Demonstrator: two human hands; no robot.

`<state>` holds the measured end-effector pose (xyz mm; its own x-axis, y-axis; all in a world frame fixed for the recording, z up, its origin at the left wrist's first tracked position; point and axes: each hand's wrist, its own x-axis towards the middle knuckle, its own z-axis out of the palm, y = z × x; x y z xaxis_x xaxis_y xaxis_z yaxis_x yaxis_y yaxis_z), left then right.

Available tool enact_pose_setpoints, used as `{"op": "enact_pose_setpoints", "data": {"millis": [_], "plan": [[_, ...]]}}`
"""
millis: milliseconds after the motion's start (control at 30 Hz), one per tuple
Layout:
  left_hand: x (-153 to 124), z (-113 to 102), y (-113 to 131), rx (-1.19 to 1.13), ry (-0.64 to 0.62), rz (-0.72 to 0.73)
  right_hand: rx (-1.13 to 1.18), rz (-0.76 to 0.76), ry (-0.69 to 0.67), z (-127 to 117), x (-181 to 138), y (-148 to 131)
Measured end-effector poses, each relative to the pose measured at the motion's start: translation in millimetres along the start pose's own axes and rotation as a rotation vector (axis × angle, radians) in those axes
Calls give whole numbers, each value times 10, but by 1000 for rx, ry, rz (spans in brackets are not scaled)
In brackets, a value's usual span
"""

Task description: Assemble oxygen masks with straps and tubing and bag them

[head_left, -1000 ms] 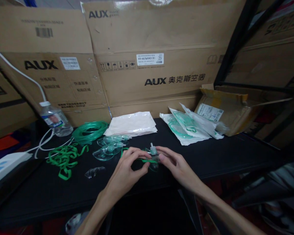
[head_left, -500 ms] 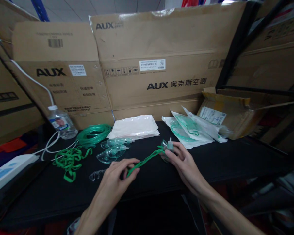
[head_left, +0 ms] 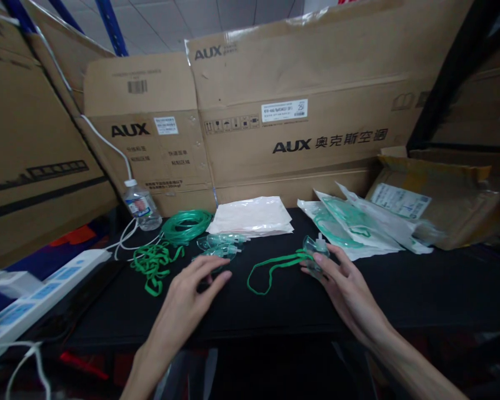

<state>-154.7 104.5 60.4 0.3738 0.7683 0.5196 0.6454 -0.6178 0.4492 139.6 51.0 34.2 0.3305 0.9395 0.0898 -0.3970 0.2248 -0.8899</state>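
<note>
My right hand (head_left: 344, 278) grips a clear green oxygen mask (head_left: 312, 256) with a pale connector on top. From the mask a green elastic strap (head_left: 260, 278) trails left in a loop over the black table. Left of that loop, my left hand (head_left: 195, 286) holds nothing, its thumb and fingers apart. Just beyond its fingertips are more clear masks (head_left: 223, 244), partly covered by the hand. A tangle of green straps (head_left: 152, 264) lies further left, in front of a coil of green tubing (head_left: 186, 225).
White packets (head_left: 252, 215) lie at the back middle. Bagged mask sets (head_left: 350, 219) rest at the right beside an opened carton (head_left: 429, 194). At the left stand a plastic bottle (head_left: 144, 208) and a white power strip (head_left: 45, 297) with cables. Large cardboard boxes (head_left: 308, 72) wall off the back.
My left hand has let go of the green strap and moved away from it, toward the masks at the left. The strap now hangs loose in a loop. The view has turned left.
</note>
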Motion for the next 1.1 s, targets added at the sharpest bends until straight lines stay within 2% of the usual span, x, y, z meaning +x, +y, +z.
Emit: {"op": "enact_pose_setpoints", "data": {"millis": [67,133,267,367,467,600,733,900,1100], "plan": [[206,-199,-169,165,46,-59,-9,11,-22,15,-5,-10],[456,-385,-385,421,40,-204,-15,19,-37,20,-7,-14],[976,-578,-832,534,-53,-275,-14,32,-92,1,-5,0],[1324,-554,-1105,568,-129,-248,-22,31,-114,-8,-9,2],[1620,-452,-1304,574,-250,-162,-51,38,-110,-3,-10,9],[1902,-308,-1489,575,-411,-45,-243,-34,-113,-7,14,62],[2012,-293,-1672,612,-461,-58,-399,-150,-140,-24,50,76],[1920,-515,-1891,688,-367,-186,-850,-391,-282,-31,113,-6],[1732,-706,-1999,697,-287,-246,-928,-378,-368,0,195,-60]]}}
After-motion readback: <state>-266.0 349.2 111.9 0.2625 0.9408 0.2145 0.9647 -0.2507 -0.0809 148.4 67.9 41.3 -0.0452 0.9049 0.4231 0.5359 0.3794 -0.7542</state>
